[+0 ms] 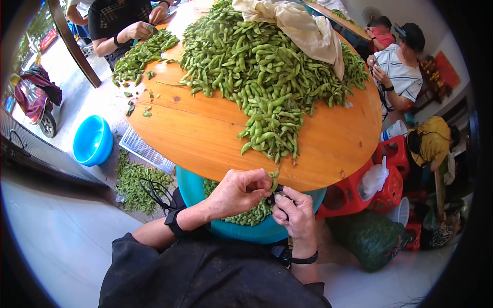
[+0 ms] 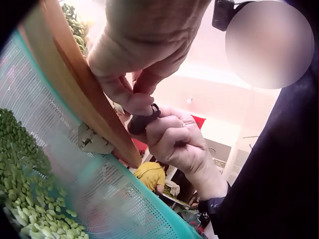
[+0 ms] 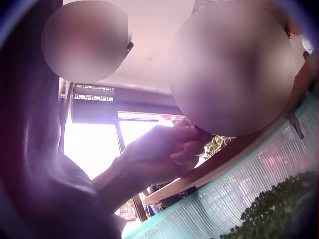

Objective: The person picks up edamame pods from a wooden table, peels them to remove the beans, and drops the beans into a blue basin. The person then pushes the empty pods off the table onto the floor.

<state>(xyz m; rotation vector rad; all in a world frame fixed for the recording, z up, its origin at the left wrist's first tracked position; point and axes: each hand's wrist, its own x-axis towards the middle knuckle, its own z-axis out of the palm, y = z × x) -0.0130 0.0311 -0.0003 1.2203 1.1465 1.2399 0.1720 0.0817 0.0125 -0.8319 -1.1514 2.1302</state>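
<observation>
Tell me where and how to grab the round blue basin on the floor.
Pinch the rim of the blue basin on the side away from the white crate, coming down from above, thumb outside, fingers inside. Its open mouth faces up, leaving the rim exposed, and the crate lies close to the opposite side, so this edge likely gives more room.

Readable text: none | labels, brands, numbers: none legible | red wall hanging [image 1: 447, 71]: no readable lettering

green pod [image 1: 275, 179]: was held at surface's [image 1: 195, 136] near edge | dark tool [image 2: 141, 122]: short, was gripped beside it
</observation>
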